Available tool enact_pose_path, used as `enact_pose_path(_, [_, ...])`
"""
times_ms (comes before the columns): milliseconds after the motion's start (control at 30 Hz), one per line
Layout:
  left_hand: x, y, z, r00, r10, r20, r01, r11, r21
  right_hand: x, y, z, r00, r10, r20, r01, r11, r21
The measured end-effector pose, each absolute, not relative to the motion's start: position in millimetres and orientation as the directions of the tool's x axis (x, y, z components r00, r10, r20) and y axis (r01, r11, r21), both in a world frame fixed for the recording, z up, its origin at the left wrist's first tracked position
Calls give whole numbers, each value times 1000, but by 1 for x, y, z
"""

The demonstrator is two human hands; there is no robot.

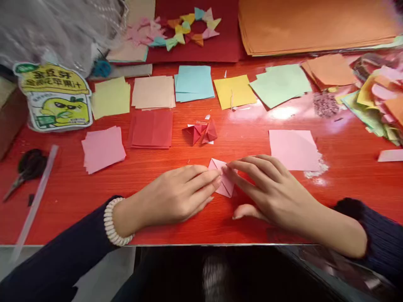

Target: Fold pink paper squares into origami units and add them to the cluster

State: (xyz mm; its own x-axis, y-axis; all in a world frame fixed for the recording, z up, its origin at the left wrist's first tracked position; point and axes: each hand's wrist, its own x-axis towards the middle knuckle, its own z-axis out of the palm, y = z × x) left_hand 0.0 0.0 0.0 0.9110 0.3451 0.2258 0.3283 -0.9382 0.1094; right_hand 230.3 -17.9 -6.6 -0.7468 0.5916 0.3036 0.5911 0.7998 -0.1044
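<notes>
A small folded pink paper (pixel 225 186) lies on the red table near its front edge, with crease lines across it. My left hand (pixel 178 195) rests on its left side, fingers pressed together over the paper. From the right, my right hand (pixel 267 188) touches the paper's upper right part with its fingertips, fingers apart and thumb stretched out on the table. Just beyond the hands sit two folded red paper pieces (pixel 203 132). A pink square sheet (pixel 292 149) lies beyond my right hand.
Stacks of coloured squares, including red (pixel 151 129), pink (pixel 103 149) and blue (pixel 194 83), line the table (pixel 94 222). Scissors (pixel 30 167) and a clear strip (pixel 37 201) lie left. Paper rings (pixel 189 29) are at the back, paper scraps (pixel 378 100) at right.
</notes>
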Motion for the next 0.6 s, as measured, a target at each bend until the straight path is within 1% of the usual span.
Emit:
enact_pose_path(67, [0,-1,1,912,364,189,350,-931,106,232,-17,-9,-730,596,334,598,794,-111])
enact_pose_path(167, [0,-2,2,913,371,171,361,-928,89,233,-19,-10,-721,601,345,598,791,-128])
enact_pose_path(267, [-1,-2,4,916,343,207,342,-939,45,233,-23,-10,-731,603,320,587,794,-154])
enact_pose_path(400, [-3,-2,7,923,306,233,316,-949,-5,233,-23,-14,-722,639,266,606,769,-204])
enact_pose_path(500, [-3,-1,8,928,294,227,302,-953,-2,234,-18,-19,-674,690,263,652,723,-228])
enact_pose_path(600, [-4,0,8,918,316,241,314,-948,49,234,-15,-20,-626,730,274,689,683,-242])
